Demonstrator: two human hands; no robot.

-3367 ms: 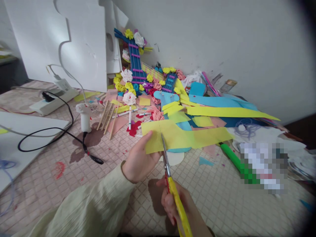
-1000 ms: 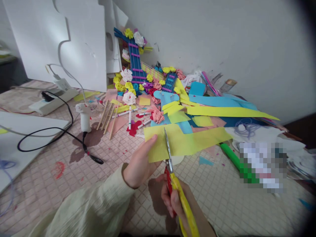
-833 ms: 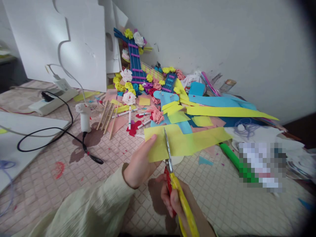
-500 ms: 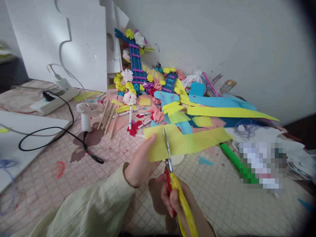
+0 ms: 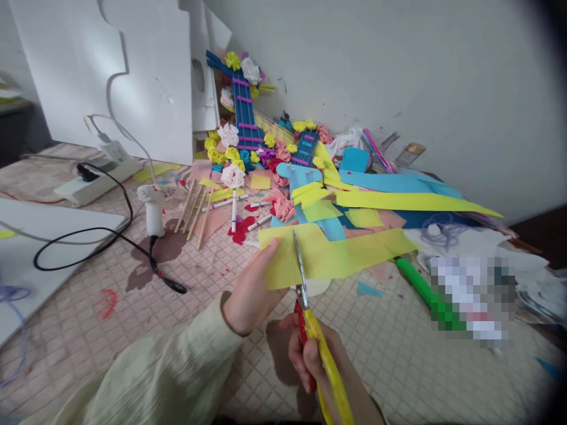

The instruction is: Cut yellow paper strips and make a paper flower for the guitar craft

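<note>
My left hand (image 5: 250,292) pinches the left end of a long yellow paper strip (image 5: 349,252), thumb on top, holding it just above the table. My right hand (image 5: 316,369) is closed on the handles of yellow-and-red scissors (image 5: 310,321). The blades run up through the strip just right of my left thumb, deep into the paper's width. The rest of the strip stretches to the right over other paper scraps.
A pile of blue, yellow and pink paper, paper flowers and a blue ladder-like craft (image 5: 243,112) fills the back. A glue gun (image 5: 152,209) with black cord, wooden sticks (image 5: 194,206), a power strip (image 5: 95,180), a green marker (image 5: 414,280) and white foam boards (image 5: 115,71) surround me.
Since 3.4 s ago the scissors have advanced farther up through the yellow strip. Over the last second both hands stay almost still; the blade tip edges slightly upward.
</note>
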